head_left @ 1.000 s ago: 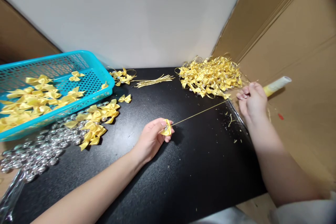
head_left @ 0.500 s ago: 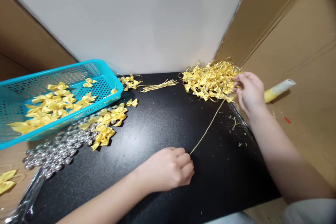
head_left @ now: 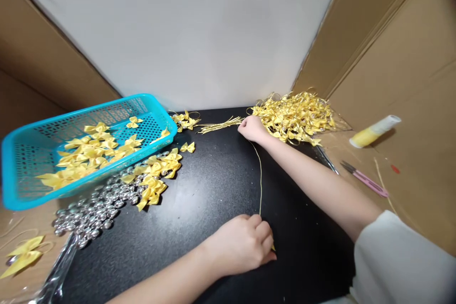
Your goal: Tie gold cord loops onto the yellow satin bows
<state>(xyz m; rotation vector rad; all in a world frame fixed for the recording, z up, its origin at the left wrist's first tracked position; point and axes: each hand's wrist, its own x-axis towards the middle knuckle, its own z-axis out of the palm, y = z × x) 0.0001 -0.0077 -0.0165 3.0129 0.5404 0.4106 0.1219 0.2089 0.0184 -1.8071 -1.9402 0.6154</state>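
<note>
My left hand (head_left: 245, 244) rests low on the black mat (head_left: 221, 185), fingers curled around a small yellow ribbon bow whose tip peeks out at its right. A thin gold cord (head_left: 260, 175) runs from that hand up to my right hand (head_left: 251, 128). My right hand is at the mat's far edge, fingers closed where the cord meets a bundle of cut gold cords (head_left: 217, 126). Just right of it lies a big heap of finished yellow bows with cord loops (head_left: 295, 114).
A turquoise basket (head_left: 21, 171) with yellow bows stands at the left. Loose bows (head_left: 156, 173) and silver bells (head_left: 96, 202) lie before it. A glue tube (head_left: 374, 130) and pink snips (head_left: 363, 179) lie on cardboard at the right. Cardboard walls flank the white back wall.
My right hand has swung left from the bow heap's right side to the cut cords. My left hand has drawn nearer to me and closed over the bow. The view has tilted.
</note>
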